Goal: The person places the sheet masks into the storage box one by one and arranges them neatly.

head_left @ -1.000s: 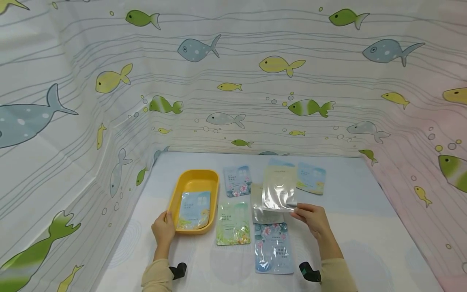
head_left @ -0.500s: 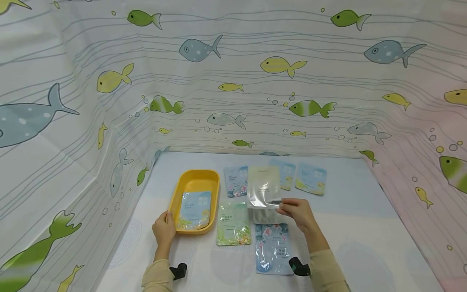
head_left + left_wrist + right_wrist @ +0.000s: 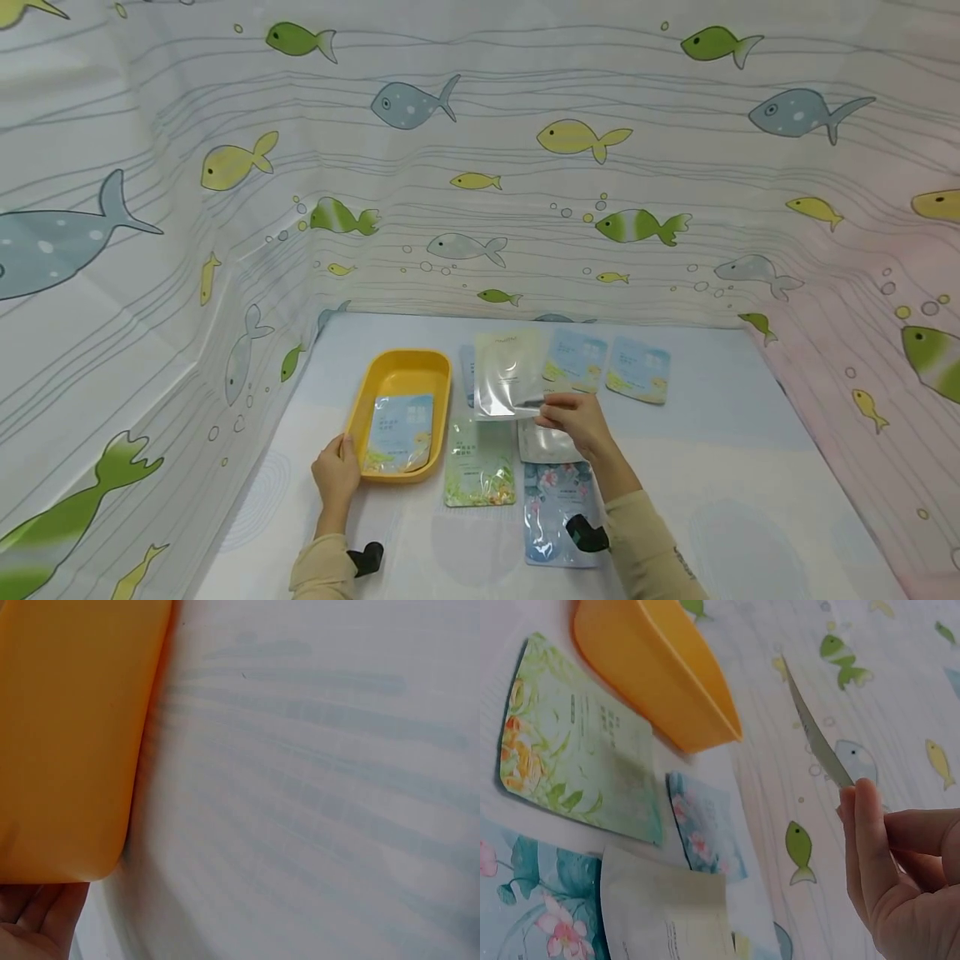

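My right hand [image 3: 573, 417] pinches the lower right corner of a silver-and-cream face mask packet [image 3: 510, 375]. The packet is raised above the table, and the right wrist view shows it edge-on between fingers and thumb. It partly covers a blue floral packet [image 3: 467, 375] and the top of a green packet [image 3: 480, 479]. At the left, my left hand [image 3: 336, 468] grips the near left side of a yellow tray [image 3: 409, 373], thumb at the rim. Inside the tray lies a light blue packet [image 3: 401, 435].
Another silver packet [image 3: 551, 446] lies partly under my right hand. Nearer me is a blue floral packet [image 3: 547, 525], and two light blue packets [image 3: 576, 358] lie at the back right. Fish-patterned cloth [image 3: 480, 200] rises behind and at both sides.
My right hand has carried the silver packet leftward toward the tray, uncovering a light blue packet at the back. My left hand stays at the tray.
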The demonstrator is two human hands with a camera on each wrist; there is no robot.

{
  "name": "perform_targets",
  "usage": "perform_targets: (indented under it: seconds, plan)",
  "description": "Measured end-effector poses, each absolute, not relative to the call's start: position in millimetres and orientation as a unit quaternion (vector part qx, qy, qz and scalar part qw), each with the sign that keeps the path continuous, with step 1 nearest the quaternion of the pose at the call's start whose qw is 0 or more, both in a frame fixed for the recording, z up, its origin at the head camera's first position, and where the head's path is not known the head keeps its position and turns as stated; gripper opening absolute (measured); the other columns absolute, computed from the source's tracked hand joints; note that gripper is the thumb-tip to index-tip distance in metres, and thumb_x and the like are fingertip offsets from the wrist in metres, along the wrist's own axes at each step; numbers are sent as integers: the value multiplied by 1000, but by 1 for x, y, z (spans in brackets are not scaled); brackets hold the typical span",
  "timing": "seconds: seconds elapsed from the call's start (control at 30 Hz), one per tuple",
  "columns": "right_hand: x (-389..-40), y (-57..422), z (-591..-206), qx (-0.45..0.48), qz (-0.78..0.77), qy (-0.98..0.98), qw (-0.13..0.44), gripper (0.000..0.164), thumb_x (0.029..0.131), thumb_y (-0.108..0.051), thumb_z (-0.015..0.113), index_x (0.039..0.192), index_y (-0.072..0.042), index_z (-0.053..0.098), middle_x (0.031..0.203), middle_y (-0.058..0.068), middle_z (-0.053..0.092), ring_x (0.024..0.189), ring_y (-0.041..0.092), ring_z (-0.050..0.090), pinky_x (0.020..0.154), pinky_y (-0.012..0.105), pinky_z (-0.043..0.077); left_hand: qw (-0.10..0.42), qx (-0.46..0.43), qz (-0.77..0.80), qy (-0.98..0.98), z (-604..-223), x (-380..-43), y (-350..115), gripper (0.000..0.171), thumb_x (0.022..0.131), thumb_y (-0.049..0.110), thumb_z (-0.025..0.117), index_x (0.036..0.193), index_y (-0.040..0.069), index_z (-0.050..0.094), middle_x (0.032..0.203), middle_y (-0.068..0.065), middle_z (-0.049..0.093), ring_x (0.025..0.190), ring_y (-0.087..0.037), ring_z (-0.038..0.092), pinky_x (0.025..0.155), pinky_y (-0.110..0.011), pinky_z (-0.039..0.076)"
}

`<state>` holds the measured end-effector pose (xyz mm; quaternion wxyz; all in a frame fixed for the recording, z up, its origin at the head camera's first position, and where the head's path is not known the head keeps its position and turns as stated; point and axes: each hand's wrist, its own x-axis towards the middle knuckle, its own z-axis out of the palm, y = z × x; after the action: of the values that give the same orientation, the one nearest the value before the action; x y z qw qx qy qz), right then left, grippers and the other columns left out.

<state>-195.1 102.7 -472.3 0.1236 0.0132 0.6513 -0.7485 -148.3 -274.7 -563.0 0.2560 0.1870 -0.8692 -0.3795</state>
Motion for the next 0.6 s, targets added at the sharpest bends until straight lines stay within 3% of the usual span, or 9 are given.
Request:
perform_targets:
  seconds: [0.6]
  plan:
    - [-204, 52, -468, -14, -756, 640, 137, 33, 85, 15, 53, 117, 23, 50, 110, 34, 55, 70, 12, 68, 72, 25, 55, 266, 185, -380, -866, -566, -149, -275, 26, 94, 4, 49, 104, -16, 62, 101, -34, 62, 96, -52, 58, 85, -58, 44]
